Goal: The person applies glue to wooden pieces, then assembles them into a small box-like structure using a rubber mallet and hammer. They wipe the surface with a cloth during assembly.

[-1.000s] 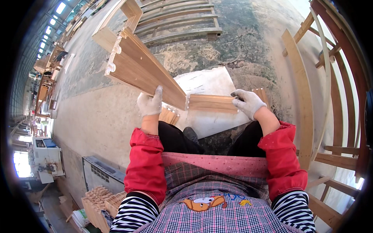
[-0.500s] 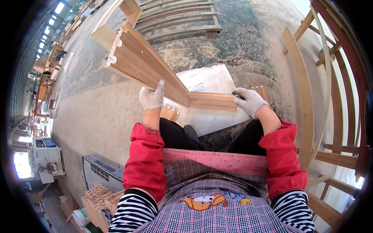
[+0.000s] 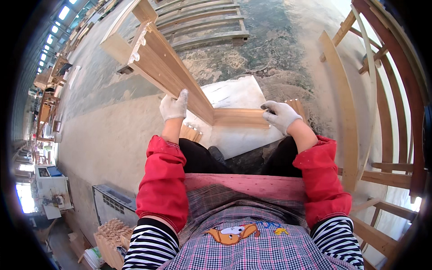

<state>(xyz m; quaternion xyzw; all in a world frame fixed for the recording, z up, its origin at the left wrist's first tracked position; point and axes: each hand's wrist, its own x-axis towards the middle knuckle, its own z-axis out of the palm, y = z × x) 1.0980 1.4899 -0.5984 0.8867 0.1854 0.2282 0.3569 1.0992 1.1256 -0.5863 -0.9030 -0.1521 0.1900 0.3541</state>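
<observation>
My left hand (image 3: 173, 106), in a whitish glove, is closed on the near edge of a long wooden board (image 3: 173, 67), thumb along its face. This board slants up to the far left; its notched far end carries white, glue-like smears. At its near end it meets a shorter wooden board (image 3: 240, 119) in a corner. My right hand (image 3: 282, 118), also gloved with darkened fingertips, pinches that shorter board's right end. Beneath lies a pale sheet (image 3: 243, 139). Notched wooden pieces show beside my left knee (image 3: 191, 133) and behind my right hand (image 3: 295, 108).
Beyond the long board stands a pale wooden frame (image 3: 118, 45), with a slatted pallet (image 3: 204, 29) farther off. To the right are a leaning plank (image 3: 344, 112) and a timber rack (image 3: 396, 180). Stacked notched boards (image 3: 110, 238) and a grey metal unit (image 3: 114, 202) sit at lower left.
The whole view has shifted a little, with boards and hands appearing slightly farther left. Both hands keep their hold on the boards.
</observation>
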